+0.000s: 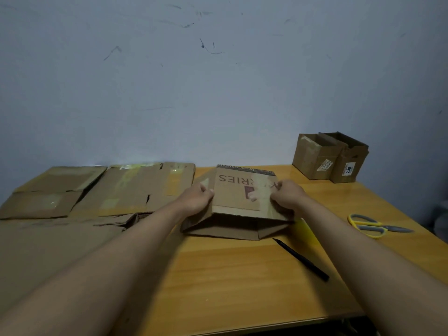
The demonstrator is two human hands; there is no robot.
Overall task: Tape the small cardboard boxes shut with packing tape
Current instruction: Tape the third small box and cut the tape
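A small cardboard box [238, 197] with upside-down red lettering stands half folded in the middle of the wooden table [242, 275]. Its lower flaps splay out on the tabletop towards me. My left hand [197, 196] grips the box's left edge and my right hand [287, 196] grips its right edge. A bit of yellow-green tape or reflection [306, 229] shows just right of the box, partly hidden by my right forearm. No tape roll is in sight.
Several flattened cardboard boxes [97, 190] cover the table's left half. Two assembled small boxes [329, 157] with labels stand at the back right by the wall. Yellow-handled scissors [373, 225] lie at the right, a black pen [301, 259] in front of the box.
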